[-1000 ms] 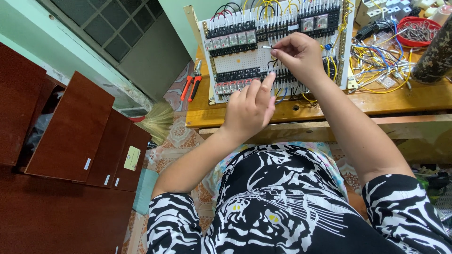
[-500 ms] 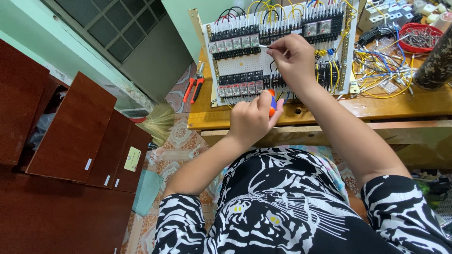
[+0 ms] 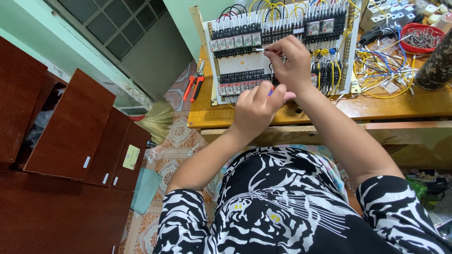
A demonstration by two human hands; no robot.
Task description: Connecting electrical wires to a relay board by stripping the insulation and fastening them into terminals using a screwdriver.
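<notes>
Two hands: right hand [image 3: 289, 59], left hand [image 3: 256, 106]; one wiring panel [image 3: 245, 63].

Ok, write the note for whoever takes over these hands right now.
Left hand: closed on a small tool with an orange and blue handle, at the lower edge of the white wiring panel.
Right hand: pinching a thin white-tipped wire end at the upper relay row.
Done: many yellow and black wires are already fitted.
Left: loose wires and red-handled pliers lie on the wooden bench.
</notes>
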